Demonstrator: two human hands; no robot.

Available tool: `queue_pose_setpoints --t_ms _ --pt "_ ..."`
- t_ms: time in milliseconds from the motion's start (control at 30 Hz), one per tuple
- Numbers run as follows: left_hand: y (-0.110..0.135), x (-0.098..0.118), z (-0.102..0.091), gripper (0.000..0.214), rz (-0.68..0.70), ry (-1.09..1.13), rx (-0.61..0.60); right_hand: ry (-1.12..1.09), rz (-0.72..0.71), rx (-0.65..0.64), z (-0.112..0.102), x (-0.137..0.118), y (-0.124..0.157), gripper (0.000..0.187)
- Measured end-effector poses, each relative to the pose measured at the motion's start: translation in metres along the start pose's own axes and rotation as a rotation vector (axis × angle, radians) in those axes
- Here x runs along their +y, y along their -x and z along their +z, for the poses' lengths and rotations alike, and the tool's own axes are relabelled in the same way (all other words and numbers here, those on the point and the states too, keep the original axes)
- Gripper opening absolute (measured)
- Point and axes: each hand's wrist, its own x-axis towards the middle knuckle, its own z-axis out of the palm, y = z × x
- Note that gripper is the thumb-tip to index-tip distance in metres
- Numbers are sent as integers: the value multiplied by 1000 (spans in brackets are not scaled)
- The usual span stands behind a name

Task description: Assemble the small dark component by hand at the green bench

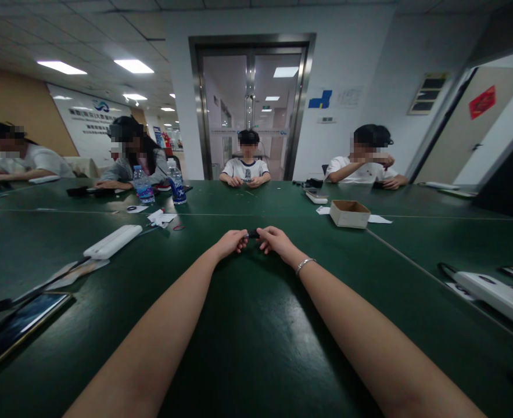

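Black small piece (252,234) is pinched between left hand (232,241) and right hand (276,239), left of the brown cardboard box (349,213) (work seems unfinished).

Dim room, bright ceiling panels (62,67), strong fisheye bending at edges.

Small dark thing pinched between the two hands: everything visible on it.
The small dark object is black and short, lying roughly level; material and parts are too small to tell. The left hand pinches its left end, the right hand its right end, so only the middle shows. It is low over the green table.
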Motion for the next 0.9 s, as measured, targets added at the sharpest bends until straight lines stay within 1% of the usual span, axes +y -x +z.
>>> queue_pose_setpoints --t_ms 100,200,333,467,667,900 --pt "0 0 0 36 -2 -6 -20 -2 -26 -9 0 0 1 14" --pt "-1 -1 -1 36 1 -20 -45 -38 -22 -23 -2 0 2 13" --pt "-1 -2 -1 43 7 -34 -59 -97 -41 -61 -5 2 3 21" --pt "-1 -3 -1 47 54 -77 -76 -66 -69 -79 -4 2 3 25" --pt "4 -1 1 47 115 -189 -45 -17 -13 -36 0 -1 3 26" --pt "5 -1 -3 43 109 -113 -64 -22 -20 -10 0 0 4 23"
